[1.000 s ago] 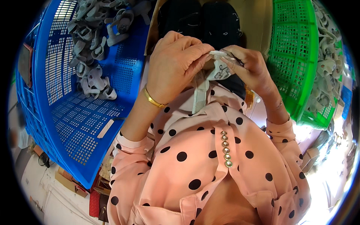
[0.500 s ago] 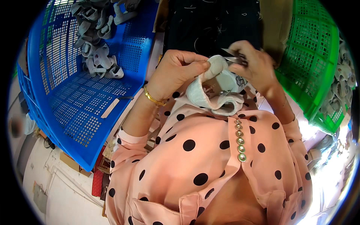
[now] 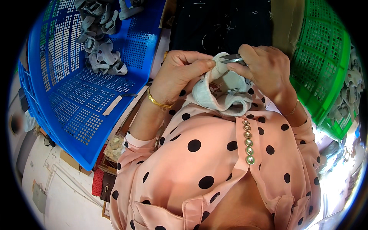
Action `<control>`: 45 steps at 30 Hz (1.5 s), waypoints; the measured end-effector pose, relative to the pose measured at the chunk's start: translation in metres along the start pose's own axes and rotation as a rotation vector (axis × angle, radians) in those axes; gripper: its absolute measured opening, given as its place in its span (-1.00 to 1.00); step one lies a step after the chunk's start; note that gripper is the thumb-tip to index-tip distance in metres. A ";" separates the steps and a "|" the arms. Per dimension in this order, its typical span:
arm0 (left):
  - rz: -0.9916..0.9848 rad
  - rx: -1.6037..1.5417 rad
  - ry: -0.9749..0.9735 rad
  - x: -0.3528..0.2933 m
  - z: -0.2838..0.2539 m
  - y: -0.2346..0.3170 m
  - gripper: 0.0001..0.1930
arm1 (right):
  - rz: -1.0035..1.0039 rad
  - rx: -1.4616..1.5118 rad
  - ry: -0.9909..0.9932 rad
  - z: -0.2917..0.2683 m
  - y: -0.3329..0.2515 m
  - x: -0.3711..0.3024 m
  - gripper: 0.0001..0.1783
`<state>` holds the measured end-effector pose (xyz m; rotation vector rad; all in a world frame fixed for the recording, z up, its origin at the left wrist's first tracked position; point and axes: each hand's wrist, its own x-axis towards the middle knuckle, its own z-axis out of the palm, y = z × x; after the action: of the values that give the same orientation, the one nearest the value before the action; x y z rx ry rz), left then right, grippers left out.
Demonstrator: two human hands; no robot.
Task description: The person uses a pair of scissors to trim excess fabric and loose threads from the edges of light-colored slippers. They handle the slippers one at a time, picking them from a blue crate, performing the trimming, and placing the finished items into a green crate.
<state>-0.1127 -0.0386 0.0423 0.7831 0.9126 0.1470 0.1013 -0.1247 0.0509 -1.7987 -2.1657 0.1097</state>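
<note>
Above my lap, my left hand [image 3: 183, 74] pinches the upper edge of a small off-white shoe upper [image 3: 207, 95] between thumb and fingers. Its rounded straps curl over one another, and a dark print shows inside. Thread snips [image 3: 233, 58] are gripped in my right hand [image 3: 264, 69], their pale metal blades pointing left. The tips lie at the strap edge, close to my left fingertips. Whether the blades are cutting a thread I cannot tell. My right fingers hide most of the snips' handle.
A blue perforated basket [image 3: 86, 134] stands at left with several similar grey-white uppers [image 3: 103, 55] inside. At right is a green basket [image 3: 322, 65], with more uppers [image 3: 347, 92] beyond it. Loose thread ends lie on the dark cloth [image 3: 218, 23] ahead.
My right hand has turned and brought the snips' blades from above the upper down to its strap edge. My left hand keeps its pinch in nearly the same place.
</note>
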 end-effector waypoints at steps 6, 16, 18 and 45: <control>-0.016 -0.030 0.008 -0.001 0.000 -0.003 -0.83 | -0.033 -0.036 -0.017 0.002 0.000 0.001 -0.54; -0.026 -0.123 -0.010 -0.002 0.001 -0.008 -0.83 | -0.056 -0.017 -0.069 0.002 0.001 0.002 -0.54; -0.035 -0.098 -0.010 -0.001 0.001 -0.008 -0.84 | -0.030 0.019 -0.136 0.002 0.002 0.001 -0.55; 0.901 1.307 0.302 0.017 -0.003 0.008 -0.87 | 0.595 0.904 -0.477 -0.008 0.005 0.011 -0.75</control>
<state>-0.1025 -0.0239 0.0356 2.4253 0.8083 0.4811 0.1063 -0.1140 0.0600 -1.8198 -1.3077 1.4988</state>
